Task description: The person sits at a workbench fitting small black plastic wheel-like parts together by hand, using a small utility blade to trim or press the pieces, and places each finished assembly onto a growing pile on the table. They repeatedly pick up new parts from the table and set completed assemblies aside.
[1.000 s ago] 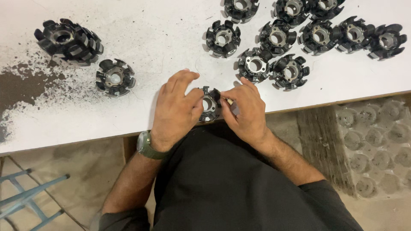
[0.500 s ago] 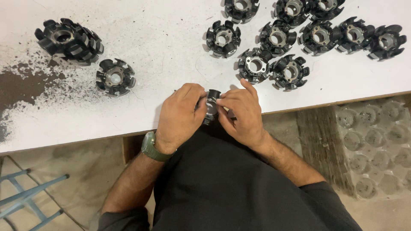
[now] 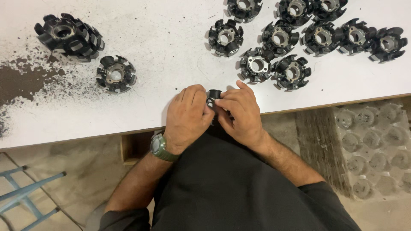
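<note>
— What are the hands doing?

— Both are curled around one small black toothed part [image 3: 213, 94] at the near edge of the white table [image 3: 162, 55]. The left hand [image 3: 187, 116] covers it from the left with fingers bent over, and the right hand [image 3: 240, 112] pinches it from the other side, fingertips meeting above it (only a sliver of the part shows between them).

— Anything on the wrist?

— A green watch [image 3: 160, 147] on the left one.

— And the rest of the table?

— A cluster of similar black toothed rings [image 3: 295, 36] lies beyond the right hand, well apart from it. One single ring [image 3: 115, 74] sits to the left, with a stack of rings [image 3: 69, 36] farther back. Dark powder [image 3: 23, 83] is scattered along the left side. A blue frame [image 3: 25, 192] stands on the floor below
</note>
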A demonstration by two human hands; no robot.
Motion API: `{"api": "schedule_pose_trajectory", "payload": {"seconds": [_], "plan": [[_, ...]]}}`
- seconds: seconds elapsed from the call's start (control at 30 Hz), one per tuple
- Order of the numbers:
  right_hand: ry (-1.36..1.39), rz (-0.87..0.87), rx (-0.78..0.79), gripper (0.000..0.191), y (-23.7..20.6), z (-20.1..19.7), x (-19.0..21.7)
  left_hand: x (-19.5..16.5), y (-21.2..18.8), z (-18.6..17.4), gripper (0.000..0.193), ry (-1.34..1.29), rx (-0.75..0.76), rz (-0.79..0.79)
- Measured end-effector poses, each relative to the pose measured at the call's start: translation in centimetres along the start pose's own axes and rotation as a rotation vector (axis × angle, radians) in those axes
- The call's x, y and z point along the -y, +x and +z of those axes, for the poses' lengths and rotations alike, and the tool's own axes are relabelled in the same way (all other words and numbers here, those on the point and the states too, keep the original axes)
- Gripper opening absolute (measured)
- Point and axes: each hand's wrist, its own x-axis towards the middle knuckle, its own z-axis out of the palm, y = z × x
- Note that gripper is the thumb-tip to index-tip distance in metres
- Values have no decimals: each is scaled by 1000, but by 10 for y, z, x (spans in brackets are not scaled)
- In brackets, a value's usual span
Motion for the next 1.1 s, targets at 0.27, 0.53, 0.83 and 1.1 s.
{"api": "schedule_pose_trajectory", "payload": {"seconds": [0.27, 0.53, 0.83, 1.1], "plan": [[-141, 43, -22, 30, 25, -4, -14, 7, -2, -18, 23, -1, -31, -66], [-80, -16, 120, 27, 26, -13, -21, 89, 1, -89, 84, 547, -101, -526], [-103, 26, 193, 24, 42, -21, -46, 32, 8, -58, 99, 44, 334, -227], [-152, -9, 90, 25, 52, -24, -59, 1, 14, -58, 82, -181, 314, 12]]}}
